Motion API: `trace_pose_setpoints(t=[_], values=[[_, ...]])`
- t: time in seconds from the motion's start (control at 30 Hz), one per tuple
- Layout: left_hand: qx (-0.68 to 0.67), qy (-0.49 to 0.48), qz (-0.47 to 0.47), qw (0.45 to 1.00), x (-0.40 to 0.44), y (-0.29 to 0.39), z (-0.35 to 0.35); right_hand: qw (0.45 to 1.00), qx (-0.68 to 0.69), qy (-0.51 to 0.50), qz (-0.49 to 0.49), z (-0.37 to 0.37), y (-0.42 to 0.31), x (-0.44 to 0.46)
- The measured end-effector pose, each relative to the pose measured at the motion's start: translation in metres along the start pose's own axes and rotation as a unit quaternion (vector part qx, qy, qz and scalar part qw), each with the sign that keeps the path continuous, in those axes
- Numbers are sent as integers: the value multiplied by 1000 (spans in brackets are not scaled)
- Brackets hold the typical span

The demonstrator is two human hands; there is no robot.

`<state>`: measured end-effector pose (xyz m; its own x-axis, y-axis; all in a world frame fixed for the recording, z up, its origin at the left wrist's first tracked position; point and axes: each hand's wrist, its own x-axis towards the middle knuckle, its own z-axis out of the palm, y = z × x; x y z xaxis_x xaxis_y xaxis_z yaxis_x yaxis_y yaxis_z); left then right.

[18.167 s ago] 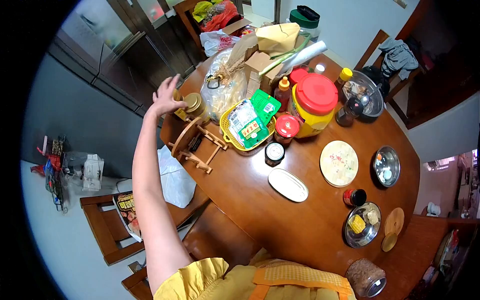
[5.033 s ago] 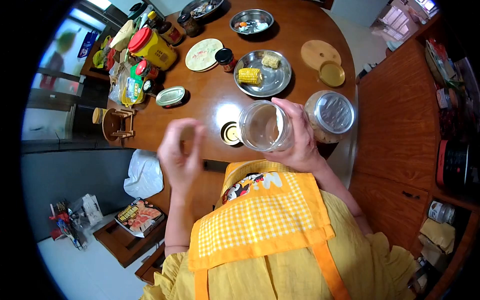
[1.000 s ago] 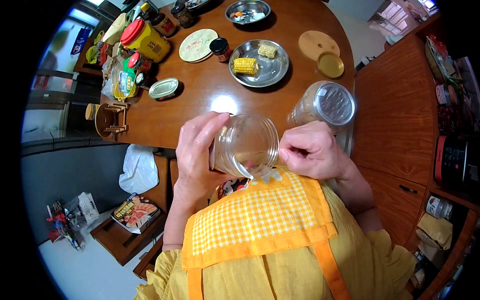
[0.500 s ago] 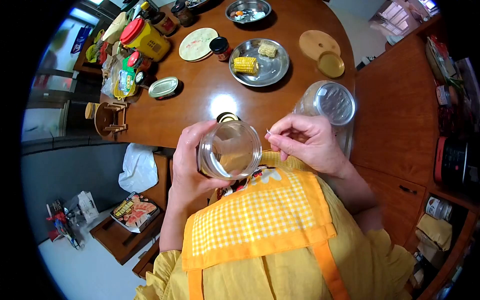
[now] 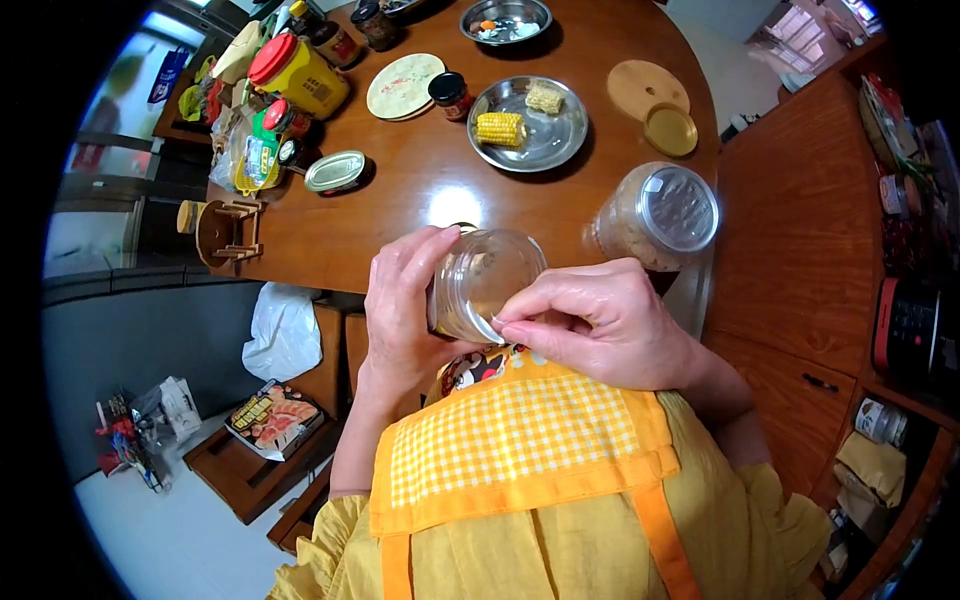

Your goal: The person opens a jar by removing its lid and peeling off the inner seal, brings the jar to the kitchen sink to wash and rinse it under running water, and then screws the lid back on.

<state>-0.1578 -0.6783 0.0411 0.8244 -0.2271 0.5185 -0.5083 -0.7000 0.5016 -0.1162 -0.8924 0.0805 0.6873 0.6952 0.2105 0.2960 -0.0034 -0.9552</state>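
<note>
A clear jar (image 5: 490,262) is tilted over my apron, its mouth toward me, with a white strip (image 5: 484,322) along its rim. My left hand (image 5: 402,300) is wrapped round the jar's left side. The fingertips of my right hand (image 5: 600,322) pinch the white strip at the rim. Behind the jar, a small round lid (image 5: 462,226) is mostly hidden. To the right stands a filled jar (image 5: 655,215) with a clear top. Beyond my hands, a metal plate (image 5: 545,150) holds yellow corn (image 5: 501,129) and a paler piece (image 5: 544,97).
An oval tin (image 5: 337,172), a dark-lidded jar (image 5: 450,94) and a round pale board (image 5: 405,86) lie across the table (image 5: 400,215). A wooden rack (image 5: 230,233) stands at the left edge. At the back right are a wooden disc (image 5: 645,88) and a gold lid (image 5: 670,130).
My right hand has moved left from beside the jar to its rim. The jar has turned and shifted slightly up and right in my left hand, covering more of the small lid.
</note>
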Motion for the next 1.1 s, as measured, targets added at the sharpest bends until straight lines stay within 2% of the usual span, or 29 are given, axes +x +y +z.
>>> trace_pose_setpoints(t=[0.1,0.2,0.3,0.4,0.6,0.8,0.83,0.97,1.07,1.1], values=[[29,3,9,1000,1,-1,-2,999,35,-5,-12,0,6,4],[9,-14,-15,1000,3,2,-5,998,-35,9,-54,-2,8,5],[-53,-46,-60,996,4,4,-4,968,-118,64,-214,1,16,4],[-121,-80,-117,982,3,8,-1,955,-118,54,-267,0,23,6],[-170,-142,-145,964,-2,11,4,956,-126,-8,-266,-8,22,9],[-199,-194,-142,950,1,15,5,911,-225,49,-343,4,27,6],[-204,-200,-149,947,2,15,3,904,-229,87,-350,9,32,8],[-202,-220,-143,944,2,10,-1,916,-211,146,-309,21,34,12],[-99,-309,-102,940,-3,10,-1,922,-215,205,-247,15,29,14],[-135,-316,-130,930,-1,14,-2,946,-141,210,-203,3,26,15]])
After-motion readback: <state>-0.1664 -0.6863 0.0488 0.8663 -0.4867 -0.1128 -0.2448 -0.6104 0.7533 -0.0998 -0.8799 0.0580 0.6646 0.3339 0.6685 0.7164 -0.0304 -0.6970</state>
